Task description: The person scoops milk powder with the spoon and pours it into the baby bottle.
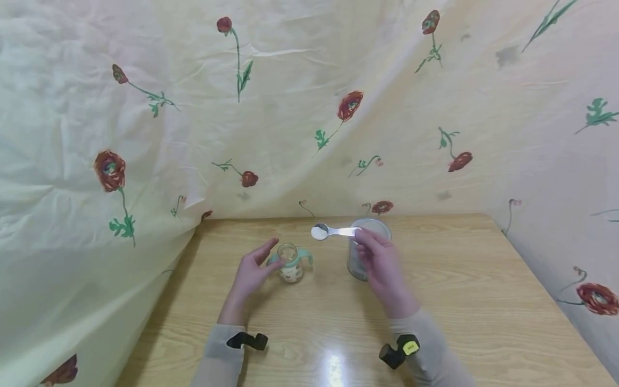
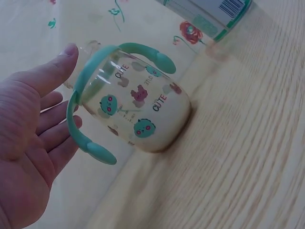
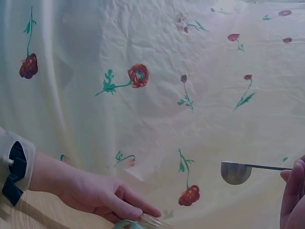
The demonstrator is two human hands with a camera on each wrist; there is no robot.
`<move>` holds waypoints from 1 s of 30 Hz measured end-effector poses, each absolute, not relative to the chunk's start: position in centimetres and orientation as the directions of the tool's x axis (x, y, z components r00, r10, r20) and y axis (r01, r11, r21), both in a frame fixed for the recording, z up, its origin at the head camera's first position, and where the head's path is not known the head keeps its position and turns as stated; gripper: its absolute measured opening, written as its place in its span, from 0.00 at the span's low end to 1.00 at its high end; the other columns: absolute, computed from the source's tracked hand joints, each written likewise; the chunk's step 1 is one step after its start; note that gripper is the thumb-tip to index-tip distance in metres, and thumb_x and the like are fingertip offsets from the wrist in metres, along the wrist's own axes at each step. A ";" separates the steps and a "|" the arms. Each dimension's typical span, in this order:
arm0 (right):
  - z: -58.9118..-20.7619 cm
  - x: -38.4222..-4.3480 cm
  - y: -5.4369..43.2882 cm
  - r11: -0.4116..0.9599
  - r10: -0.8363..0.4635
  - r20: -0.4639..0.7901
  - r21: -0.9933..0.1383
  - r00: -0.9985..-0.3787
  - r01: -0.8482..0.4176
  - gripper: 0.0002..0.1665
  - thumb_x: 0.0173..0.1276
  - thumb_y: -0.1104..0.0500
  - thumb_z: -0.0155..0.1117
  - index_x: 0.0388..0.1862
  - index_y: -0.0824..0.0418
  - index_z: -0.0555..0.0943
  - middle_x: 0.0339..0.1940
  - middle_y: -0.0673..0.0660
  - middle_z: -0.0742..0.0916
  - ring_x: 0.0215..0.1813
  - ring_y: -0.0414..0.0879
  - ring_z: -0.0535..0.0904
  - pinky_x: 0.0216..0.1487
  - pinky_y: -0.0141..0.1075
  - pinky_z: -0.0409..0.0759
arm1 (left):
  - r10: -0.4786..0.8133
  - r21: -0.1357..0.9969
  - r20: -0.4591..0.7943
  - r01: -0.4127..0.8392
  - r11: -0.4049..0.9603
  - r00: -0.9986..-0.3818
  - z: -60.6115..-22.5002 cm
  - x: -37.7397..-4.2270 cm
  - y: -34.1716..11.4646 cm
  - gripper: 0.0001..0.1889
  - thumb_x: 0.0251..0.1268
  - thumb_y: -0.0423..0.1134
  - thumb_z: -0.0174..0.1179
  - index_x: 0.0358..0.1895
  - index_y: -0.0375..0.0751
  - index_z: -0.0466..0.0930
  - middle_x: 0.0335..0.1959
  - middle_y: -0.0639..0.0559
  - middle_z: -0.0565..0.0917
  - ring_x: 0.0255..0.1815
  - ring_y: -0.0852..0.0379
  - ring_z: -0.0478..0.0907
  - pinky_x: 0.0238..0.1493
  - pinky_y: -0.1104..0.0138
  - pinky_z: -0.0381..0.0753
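A clear baby bottle (image 1: 290, 271) with a mint-green collar and two curved handles stands on the table, its neck uncovered; cartoon prints cover it in the left wrist view. My left hand (image 1: 254, 269) is beside it, thumb at the neck and fingers extended, not wrapped round it. In the right wrist view, a metal measuring spoon (image 3: 236, 172) is held level, its handle pinched by my right hand (image 1: 384, 266). Something white lies in the spoon's bowl (image 1: 319, 232) in the head view. Behind the right hand stands a large can (image 1: 358, 263), partly hidden.
The wooden table (image 1: 464, 279) reaches back to a cream cloth (image 1: 290, 134) printed with red flowers. That cloth also hangs along both sides. A barcode shows on the can's label (image 2: 214, 12) in the left wrist view.
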State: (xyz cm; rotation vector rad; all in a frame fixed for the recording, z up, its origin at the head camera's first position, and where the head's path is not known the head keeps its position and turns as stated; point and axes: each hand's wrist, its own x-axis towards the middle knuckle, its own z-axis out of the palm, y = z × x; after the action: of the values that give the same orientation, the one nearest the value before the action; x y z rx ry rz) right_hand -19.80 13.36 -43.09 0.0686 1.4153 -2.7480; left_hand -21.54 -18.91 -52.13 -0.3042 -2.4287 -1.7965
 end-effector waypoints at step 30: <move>-45.9 -21.0 6.9 -0.520 0.027 -0.125 -0.849 -0.992 0.093 0.05 0.75 0.64 0.71 0.47 0.62 0.88 0.36 0.50 0.92 0.34 0.35 0.79 0.37 0.22 0.82 | 0.081 0.949 0.113 0.132 0.287 -0.990 -53.1 -21.8 -18.7 0.32 0.64 0.42 0.79 0.72 0.43 0.81 0.70 0.47 0.82 0.75 0.43 0.74 0.80 0.49 0.67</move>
State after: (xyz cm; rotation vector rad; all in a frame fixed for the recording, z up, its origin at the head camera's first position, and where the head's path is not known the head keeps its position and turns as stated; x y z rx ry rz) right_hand -21.03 6.91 -45.90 0.1896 1.5203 -2.6994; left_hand -21.75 -18.72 -53.12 -0.2063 -2.4857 -1.8385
